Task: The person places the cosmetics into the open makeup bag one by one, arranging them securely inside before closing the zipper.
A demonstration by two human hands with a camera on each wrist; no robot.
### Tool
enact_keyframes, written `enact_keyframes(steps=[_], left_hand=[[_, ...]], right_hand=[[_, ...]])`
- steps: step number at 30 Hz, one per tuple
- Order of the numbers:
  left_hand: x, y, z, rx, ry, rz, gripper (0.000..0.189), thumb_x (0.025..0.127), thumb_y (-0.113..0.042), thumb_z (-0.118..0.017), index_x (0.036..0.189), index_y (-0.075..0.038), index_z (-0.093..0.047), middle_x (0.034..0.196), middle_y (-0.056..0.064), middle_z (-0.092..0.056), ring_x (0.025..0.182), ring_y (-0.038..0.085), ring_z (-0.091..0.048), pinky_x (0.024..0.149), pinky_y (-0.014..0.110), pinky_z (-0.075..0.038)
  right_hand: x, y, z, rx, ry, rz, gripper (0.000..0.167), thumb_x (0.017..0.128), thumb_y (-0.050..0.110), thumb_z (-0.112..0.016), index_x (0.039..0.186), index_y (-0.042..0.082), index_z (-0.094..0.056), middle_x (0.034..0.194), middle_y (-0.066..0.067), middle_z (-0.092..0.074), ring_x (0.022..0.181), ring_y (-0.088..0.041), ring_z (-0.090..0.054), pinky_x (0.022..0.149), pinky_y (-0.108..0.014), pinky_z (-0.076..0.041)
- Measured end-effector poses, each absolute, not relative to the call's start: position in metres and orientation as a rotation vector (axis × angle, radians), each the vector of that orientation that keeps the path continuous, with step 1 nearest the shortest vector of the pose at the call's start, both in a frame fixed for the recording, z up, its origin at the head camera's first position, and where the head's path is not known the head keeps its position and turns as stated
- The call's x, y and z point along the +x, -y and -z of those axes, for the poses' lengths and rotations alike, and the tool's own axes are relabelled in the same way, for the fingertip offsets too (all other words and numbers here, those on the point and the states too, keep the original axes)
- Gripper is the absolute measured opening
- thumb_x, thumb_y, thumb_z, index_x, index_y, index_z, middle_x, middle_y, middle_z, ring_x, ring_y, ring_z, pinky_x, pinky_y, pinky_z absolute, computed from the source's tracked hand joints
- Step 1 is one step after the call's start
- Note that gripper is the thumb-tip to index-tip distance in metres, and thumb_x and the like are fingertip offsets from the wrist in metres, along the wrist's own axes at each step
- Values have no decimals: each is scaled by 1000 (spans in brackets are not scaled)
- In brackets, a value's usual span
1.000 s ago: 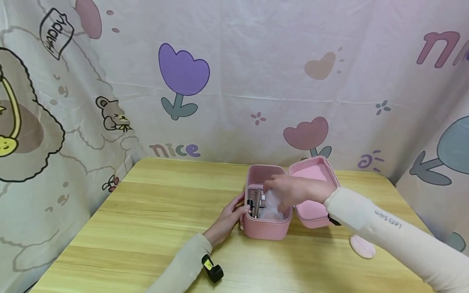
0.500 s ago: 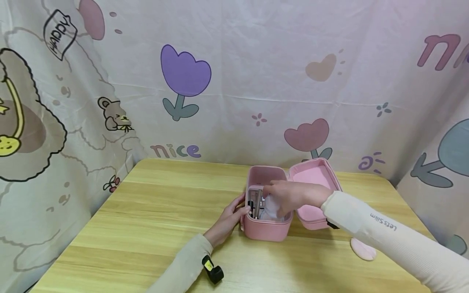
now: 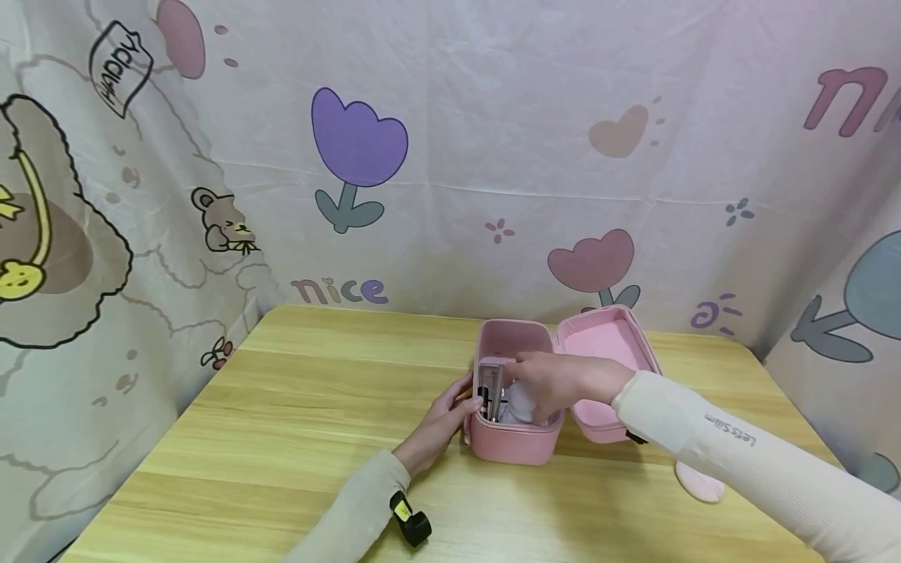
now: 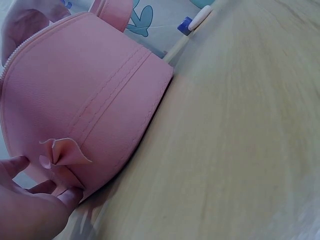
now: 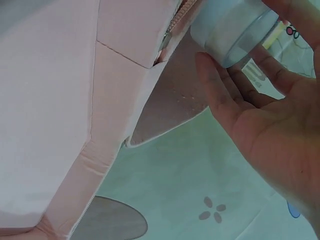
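The pink makeup case [image 3: 517,447] stands unzipped on the table, its lid [image 3: 607,338] folded out to the right. At its left wall, my left hand [image 3: 438,426] grips the side, thumb at the rim. In the left wrist view, the fingers [image 4: 72,196] touch the pink wall beside a small bow-shaped tab [image 4: 67,151]. My right hand [image 3: 556,381] reaches into the case and holds a round, pale translucent jar [image 5: 227,35] between thumb and fingers. To the jar's left lie a slim metallic tube [image 3: 496,393] and a black-capped stick [image 3: 482,397]. The right hand partly hides the contents.
A pale pink oval pad [image 3: 700,481] lies on the wooden table [image 3: 331,375], right of the case and partly under the right forearm. A printed curtain [image 3: 450,117] hangs behind the table and at both sides.
My right hand has gone slightly lower in the case, and the round pale things under it are more covered. My left hand stays at the wall. The head view has shifted slightly.
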State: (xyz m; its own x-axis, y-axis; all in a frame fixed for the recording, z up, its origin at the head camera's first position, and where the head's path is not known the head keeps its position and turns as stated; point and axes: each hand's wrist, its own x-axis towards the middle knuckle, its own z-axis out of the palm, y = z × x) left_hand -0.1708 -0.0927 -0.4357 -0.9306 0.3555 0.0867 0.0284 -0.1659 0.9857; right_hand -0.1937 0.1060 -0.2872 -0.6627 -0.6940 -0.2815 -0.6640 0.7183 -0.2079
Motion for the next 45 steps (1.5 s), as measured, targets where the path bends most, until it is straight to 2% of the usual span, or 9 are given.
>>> enact_keyframes(steps=[5,9,16,27,31,36,40,43,45], left_hand=[[-171,92,436,443,-1878,-2199,68,96,-22,-52,153,-3,-20,153,26,-25,138,38,-28,112,48,-25],[-171,92,437,444,-1882,-2194,68,96,-22,-52,153,-2,-20,153,26,-25,138,38,-28,112,48,-24],[-172,92,438,446,-1882,-2193,69,96,-22,-53,153,-3,-20,153,25,-24,139,38,-27,112,49,-24],[-170,92,437,449,-1892,-2187,68,96,-22,-52,153,-2,-20,153,26,-24,139,39,-27,113,49,-23],[-170,92,438,441,-1895,-2186,68,96,-22,-52,153,-2,-20,153,26,-25,139,38,-27,113,49,-23],[-170,91,438,441,-1895,-2188,68,96,-22,-52,153,-2,-21,153,26,-25,139,38,-26,113,49,-23],[-170,91,436,441,-1897,-2186,68,96,-23,-52,153,-2,-20,153,26,-24,139,38,-26,113,49,-23],[-171,92,436,440,-1901,-2183,69,95,-23,-52,153,-2,-20,153,26,-25,139,38,-26,112,49,-24],[-170,92,436,439,-1903,-2182,69,95,-23,-53,153,-2,-21,153,26,-25,139,38,-27,112,48,-24]], right_hand=[[-194,-107,286,-1064,-2582,110,57,62,2,-81,115,8,-62,106,-9,-55,87,-20,-53,75,-35,-52],[-195,-109,286,-1096,-2547,95,52,64,2,-80,111,9,-61,104,-7,-56,88,-19,-52,79,-35,-50],[-195,-109,282,-1074,-2528,73,60,66,3,-81,121,13,-59,111,-7,-55,93,-19,-52,82,-38,-50],[-194,-110,283,-1072,-2514,46,62,66,2,-83,123,11,-60,112,-9,-57,93,-18,-52,83,-36,-50],[-193,-111,280,-1063,-2521,31,63,67,6,-83,125,9,-59,115,-10,-57,96,-20,-54,88,-39,-50],[-187,-113,264,-1029,-2537,55,68,69,11,-80,133,9,-55,128,-14,-53,99,-23,-56,87,-42,-50],[-181,-119,244,-1101,-2567,133,66,70,11,-75,133,10,-55,129,-13,-51,91,-20,-58,78,-35,-52],[-177,-127,230,-1186,-2616,169,62,73,17,-75,132,12,-56,127,-9,-53,96,-20,-59,81,-36,-52],[-174,-134,221,-1227,-2658,191,59,76,21,-74,132,14,-56,128,-6,-54,109,-22,-56,88,-41,-50]])
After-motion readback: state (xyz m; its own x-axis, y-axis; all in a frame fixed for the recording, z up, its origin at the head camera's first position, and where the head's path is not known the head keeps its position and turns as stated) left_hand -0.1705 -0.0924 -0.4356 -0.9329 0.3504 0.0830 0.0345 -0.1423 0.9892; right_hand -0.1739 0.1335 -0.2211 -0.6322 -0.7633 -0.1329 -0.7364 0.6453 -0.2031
